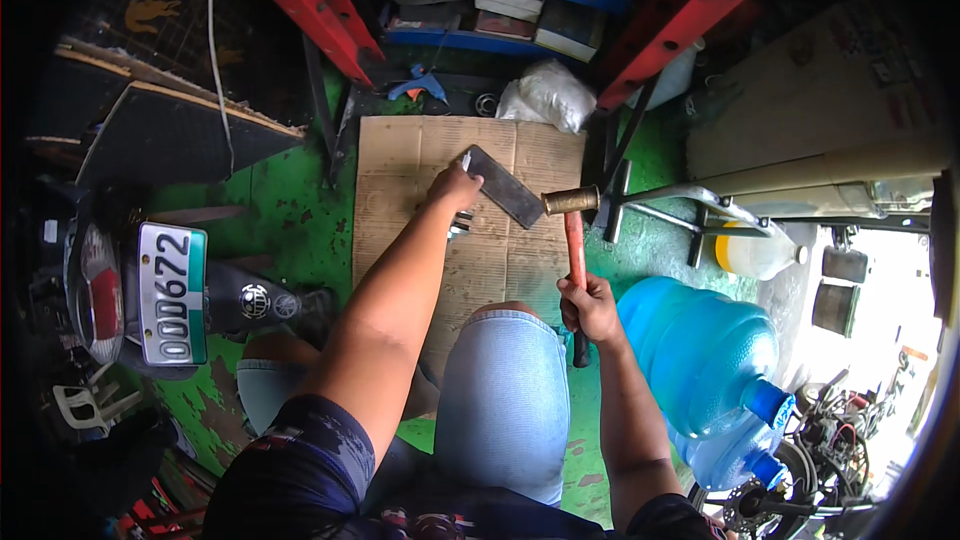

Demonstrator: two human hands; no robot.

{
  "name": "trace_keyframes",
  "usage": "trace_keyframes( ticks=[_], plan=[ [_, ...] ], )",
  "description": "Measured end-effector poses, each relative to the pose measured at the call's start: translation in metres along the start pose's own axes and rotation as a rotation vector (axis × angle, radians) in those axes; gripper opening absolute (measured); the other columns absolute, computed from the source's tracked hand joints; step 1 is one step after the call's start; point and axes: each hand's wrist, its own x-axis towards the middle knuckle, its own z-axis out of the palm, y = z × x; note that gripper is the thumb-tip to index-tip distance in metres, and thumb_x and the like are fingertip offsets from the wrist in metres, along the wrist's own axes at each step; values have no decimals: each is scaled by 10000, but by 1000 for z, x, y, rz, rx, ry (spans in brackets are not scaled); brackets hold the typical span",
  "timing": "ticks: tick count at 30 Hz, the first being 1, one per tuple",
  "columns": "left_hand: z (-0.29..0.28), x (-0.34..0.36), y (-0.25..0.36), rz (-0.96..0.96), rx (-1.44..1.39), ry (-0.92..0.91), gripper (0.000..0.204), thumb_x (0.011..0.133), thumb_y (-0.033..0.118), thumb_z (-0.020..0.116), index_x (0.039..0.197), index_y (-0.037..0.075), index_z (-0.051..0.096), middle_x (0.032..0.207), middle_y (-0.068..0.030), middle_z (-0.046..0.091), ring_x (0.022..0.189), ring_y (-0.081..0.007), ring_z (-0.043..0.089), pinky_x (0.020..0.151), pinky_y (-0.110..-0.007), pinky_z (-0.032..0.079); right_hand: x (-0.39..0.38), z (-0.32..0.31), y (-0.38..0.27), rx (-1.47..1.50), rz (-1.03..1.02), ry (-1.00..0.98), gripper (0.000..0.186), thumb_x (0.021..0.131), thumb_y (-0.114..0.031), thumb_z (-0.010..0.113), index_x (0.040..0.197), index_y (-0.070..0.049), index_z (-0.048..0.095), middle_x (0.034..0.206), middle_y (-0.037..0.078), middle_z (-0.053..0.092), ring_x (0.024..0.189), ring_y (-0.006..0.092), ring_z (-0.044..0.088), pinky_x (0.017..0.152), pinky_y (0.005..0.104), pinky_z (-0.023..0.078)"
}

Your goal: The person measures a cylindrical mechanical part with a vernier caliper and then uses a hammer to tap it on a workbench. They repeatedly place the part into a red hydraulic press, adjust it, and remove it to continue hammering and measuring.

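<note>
My right hand (pixel 592 308) is wrapped round the red handle of a hammer (pixel 576 240) with a brass-coloured cylindrical head. The hammer is raised to the right of a dark flat rectangular plate (pixel 508 188), which lies slantwise on a cardboard sheet (pixel 400 145). At the plate's upper left end my left hand (pixel 456 188) is closed, with a small pale piece showing at its fingertips. What it grips is mostly hidden. Just below that hand, partly covered by the wrist, is a small shiny metal part (pixel 460 224).
Red steel posts (pixel 310 0) rise on both sides beyond the cardboard. A blue glue gun (pixel 420 86) and a plastic bag (pixel 548 96) lie at its far edge. Large blue water jugs (pixel 700 350) stand at my right. A motorcycle with a plate (pixel 172 295) is at left.
</note>
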Motion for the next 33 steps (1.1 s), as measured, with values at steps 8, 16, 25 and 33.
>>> trace_keyframes(
  ticks=[8, 16, 25, 33],
  plan=[
    [17, 12, -7, -34, -43, 121, 557, 1020, 475, 598, 1240, -35, 644, 1262, -277, 683, 1195, -435, 653, 1016, -495, 517, -8, -20, 25, 155, 250, 23, 345, 943, -279, 764, 757, -93, 541, 503, 20, 467, 341, 144, 425, 346, 321, 363],
    [-7, -46, -35, -23, -587, 545, 612, 1053, 480, 542, 714, -19, 644, 712, -207, 684, 730, -384, 683, 712, -492, 511, 49, -13, 95, -861, 62, 456, 407, 969, -368, 712, 986, 38, 688, 726, 148, 652, 614, 293, 654, 582, 437, 551],
    [-148, -180, 26, 398, -1208, 445, 538, 1074, 315, 572, 601, 107, 423, 503, 2, 412, 438, -130, 372, 495, -332, 353, 121, 128, -48, -423, -128, 42, 659, 1063, -569, 497, 1354, 8, 624, 1368, 210, 653, 1313, 322, 581, 1135, 399, 413],
    [-379, -358, 116, 738, -1438, -50, 504, 1096, 315, 448, 639, 129, 343, 489, -2, 281, 433, -139, 269, 542, -356, 375, -22, 281, -303, 310, 216, -521, 383, 1059, -370, 629, 1157, -1, 661, 1097, 157, 725, 921, 216, 727, 821, 346, 606]
  ],
)
